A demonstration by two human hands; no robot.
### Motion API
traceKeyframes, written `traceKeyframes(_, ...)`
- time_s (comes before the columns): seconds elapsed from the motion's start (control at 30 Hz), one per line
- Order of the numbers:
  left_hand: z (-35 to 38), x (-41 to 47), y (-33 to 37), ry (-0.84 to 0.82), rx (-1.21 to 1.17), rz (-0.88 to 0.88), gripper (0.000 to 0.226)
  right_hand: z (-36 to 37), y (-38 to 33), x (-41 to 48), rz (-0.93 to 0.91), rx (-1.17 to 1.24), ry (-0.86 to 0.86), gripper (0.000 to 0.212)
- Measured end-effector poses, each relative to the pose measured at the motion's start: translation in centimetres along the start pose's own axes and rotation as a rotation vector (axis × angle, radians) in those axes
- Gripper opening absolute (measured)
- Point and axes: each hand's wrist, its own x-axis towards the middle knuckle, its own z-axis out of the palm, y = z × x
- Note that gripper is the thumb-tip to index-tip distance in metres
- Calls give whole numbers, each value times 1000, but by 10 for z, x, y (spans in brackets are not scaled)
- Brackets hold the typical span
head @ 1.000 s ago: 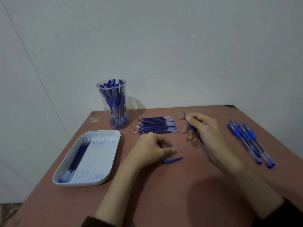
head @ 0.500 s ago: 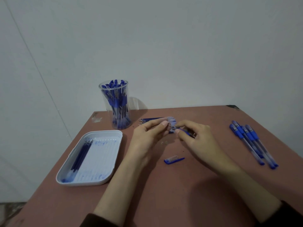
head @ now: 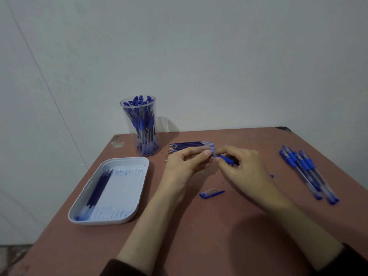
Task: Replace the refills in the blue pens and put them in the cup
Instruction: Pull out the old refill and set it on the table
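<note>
The blue pen (head: 226,159) is over the middle of the table (head: 199,240). The right hand (head: 245,168) grips it and the left hand (head: 185,166) pinches its end. The clear cup (head: 127,116) behind is full of pens (head: 142,124). The white tray (head: 111,221) holds a few refills (head: 99,186).

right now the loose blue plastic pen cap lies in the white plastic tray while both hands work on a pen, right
No: the head view shows the blue plastic pen cap on the reddish-brown table, not in the white plastic tray. The left hand and right hand do work on a pen.
</note>
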Motion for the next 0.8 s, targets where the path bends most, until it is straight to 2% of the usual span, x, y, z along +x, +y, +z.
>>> traceKeyframes(0.13, -2, 2, -3, -2, 126, 31, 9, 0, -1, -1, -6, -22, -17, 11)
traceKeyframes(0.3, 1, 1, -4, 3, 70, 36, 15, 1, -1, 0, 43, 64, -16, 5)
traceKeyframes(0.53, 4, 1, -4, 1, -114, 73, 26, 1, -8, 2, 272, 395, -75, 9)
traceKeyframes(0.7, 4, 3, -4, 29, -105, 113, 21, -3, -14, 3, 305, 663, -147, 10)
traceKeyframes(0.8, 2, 3, -4, 32, -53, 108, 31, -4, -15, 4, 319, 738, -136, 11)
